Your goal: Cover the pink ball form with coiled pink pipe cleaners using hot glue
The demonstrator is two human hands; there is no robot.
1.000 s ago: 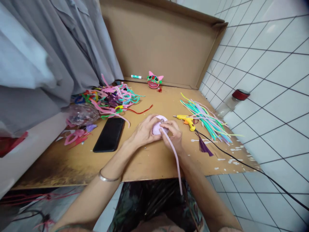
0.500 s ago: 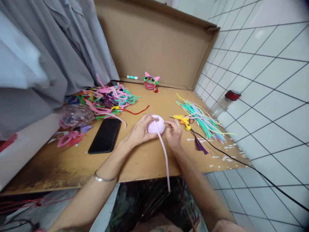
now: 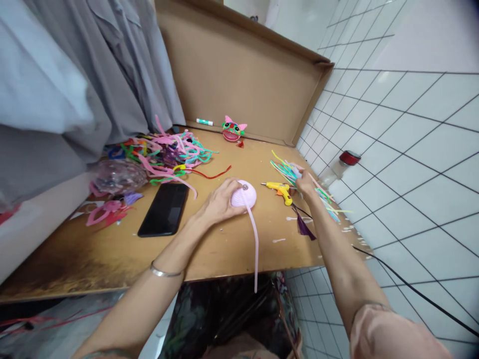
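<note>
- Left hand [image 3: 220, 203]: fingers gripping lilac ball [image 3: 241, 198].
- Right hand [image 3: 306, 184]: at pipe cleaners [image 3: 283, 170], finger closure unclear.
- Clear bag [image 3: 121, 175]: contents indistinct.
- Red-lidded jar [image 3: 334, 173]: contents unclear.

Bright, cool light falls on my table [image 3: 239, 244], with a pale glare spot on the wall tiles [image 3: 396, 149], faint soft shadows under my forearms, and (as my wide lens has it) stretched edges, a darkened top-right corner and slightly smeary detail.

The head camera looks forward and down over both forearms at the table [image 3: 224, 239].
</note>
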